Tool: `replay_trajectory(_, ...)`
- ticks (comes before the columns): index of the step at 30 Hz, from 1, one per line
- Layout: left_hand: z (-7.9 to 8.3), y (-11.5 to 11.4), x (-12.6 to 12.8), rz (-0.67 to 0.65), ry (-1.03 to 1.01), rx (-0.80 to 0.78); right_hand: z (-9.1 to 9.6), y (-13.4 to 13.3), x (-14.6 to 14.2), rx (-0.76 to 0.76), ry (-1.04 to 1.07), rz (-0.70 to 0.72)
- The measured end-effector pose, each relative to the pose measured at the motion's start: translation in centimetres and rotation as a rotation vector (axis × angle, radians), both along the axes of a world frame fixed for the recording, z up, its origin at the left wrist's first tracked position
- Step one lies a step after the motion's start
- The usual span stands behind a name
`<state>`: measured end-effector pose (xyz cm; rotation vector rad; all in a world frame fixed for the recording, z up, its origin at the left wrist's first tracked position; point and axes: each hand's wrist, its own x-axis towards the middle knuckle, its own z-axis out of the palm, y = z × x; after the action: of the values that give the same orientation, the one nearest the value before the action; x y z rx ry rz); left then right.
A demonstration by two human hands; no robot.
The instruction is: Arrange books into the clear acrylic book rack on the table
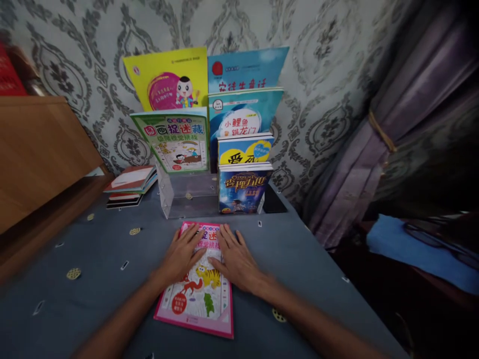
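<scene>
My left hand (181, 255) and my right hand (236, 261) lie flat, palms down, on the cover of a thin softcover children's book (197, 305) with a pink border and a drawn tiger on it. Neither hand is clenched or grasping: the fingers are spread and relaxed, resting on the book from above, with the two sets of fingertips close together near the title. The book lies flat on a grey-blue patterned tablecloth (101, 264), just in front of a clear acrylic book stand (189, 192) and slightly askew to it. It looks light and floppy, so I judge that it would bend if lifted by one corner, and its smooth cover may slide easily across the cloth. The firmest hold would probably be along a long edge, thumb on top and fingers beneath, though I cannot tell which side the spine is on. Upright picture books (243, 119) stand in and just right of the stand, with patterned wallpaper (329, 60) behind them. Left of the stand lies a small stack of thin booklets (130, 185), with a wooden cabinet (37, 149) farther left. Well right of the stand hangs a purple curtain (415, 114).
</scene>
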<state>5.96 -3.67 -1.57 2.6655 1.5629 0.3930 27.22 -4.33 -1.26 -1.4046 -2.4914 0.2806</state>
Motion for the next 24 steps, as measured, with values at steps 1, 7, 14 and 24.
replay_trajectory(1,-0.2,0.0,-0.1,0.003,-0.012,0.011,0.0,0.0,0.0,-0.001,-0.005,0.001)
replay_trajectory(7,-1.1,0.0,-0.2,0.133,-0.048,0.092,1.0,-0.2,-0.1,-0.033,-0.063,-0.007)
replay_trajectory(14,-1.0,-0.4,0.0,0.241,-0.016,0.113,0.0,-2.1,0.4,0.035,-0.059,-0.011)
replay_trajectory(24,1.3,-1.4,0.8,0.356,0.086,0.036,-2.0,-6.3,1.9,0.147,-0.008,0.129)
